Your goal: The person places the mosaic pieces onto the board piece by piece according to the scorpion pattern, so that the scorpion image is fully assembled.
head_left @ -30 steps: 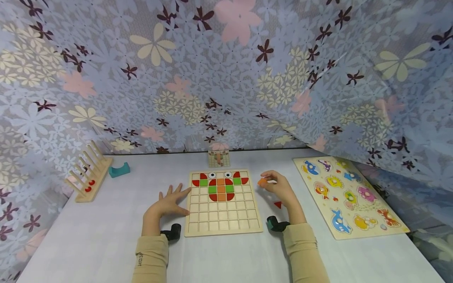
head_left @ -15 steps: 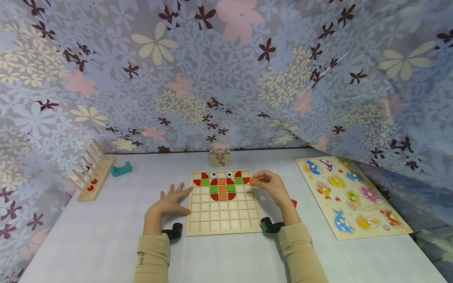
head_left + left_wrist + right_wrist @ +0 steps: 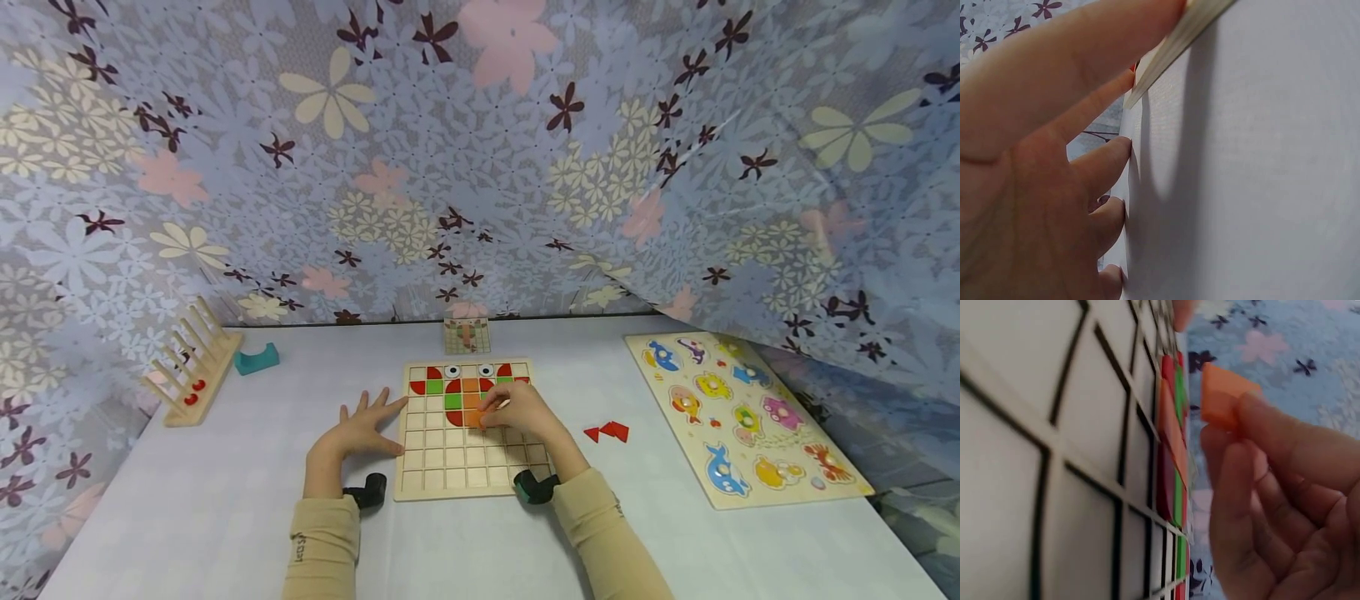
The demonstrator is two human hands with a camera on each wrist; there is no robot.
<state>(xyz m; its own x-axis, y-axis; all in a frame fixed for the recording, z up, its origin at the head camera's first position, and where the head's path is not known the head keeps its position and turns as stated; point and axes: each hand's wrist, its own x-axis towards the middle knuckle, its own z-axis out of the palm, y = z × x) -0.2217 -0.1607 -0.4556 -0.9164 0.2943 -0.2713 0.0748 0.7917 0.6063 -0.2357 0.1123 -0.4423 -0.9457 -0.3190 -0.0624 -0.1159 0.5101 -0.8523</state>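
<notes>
A wooden grid board [image 3: 455, 481] lies at the middle of the table, its upper rows partly filled with red, green and orange tiles and two eye tiles. Over the orange column, my right hand [image 3: 522, 410] pinches an orange square tile [image 3: 1225, 394] between thumb and fingers. The right wrist view has that tile raised off the grid, tilted. Along the board's left edge my left hand [image 3: 358, 429] rests with its fingers spread, thumb and index finger touching the edge. In the left wrist view the left fingertips [image 3: 1124, 145] meet the white tabletop.
Several red triangle tiles [image 3: 615, 431] lie right of the board. A small pattern card [image 3: 467, 337] is behind it. Far right lies an animal peg puzzle [image 3: 708, 427]. At the left are a wooden peg stand [image 3: 213, 369] with red beads and a teal curved block [image 3: 257, 360].
My right hand has carried the orange tile leftward from beside the board to over its orange column, uncovering the red triangles. My left hand keeps its place.
</notes>
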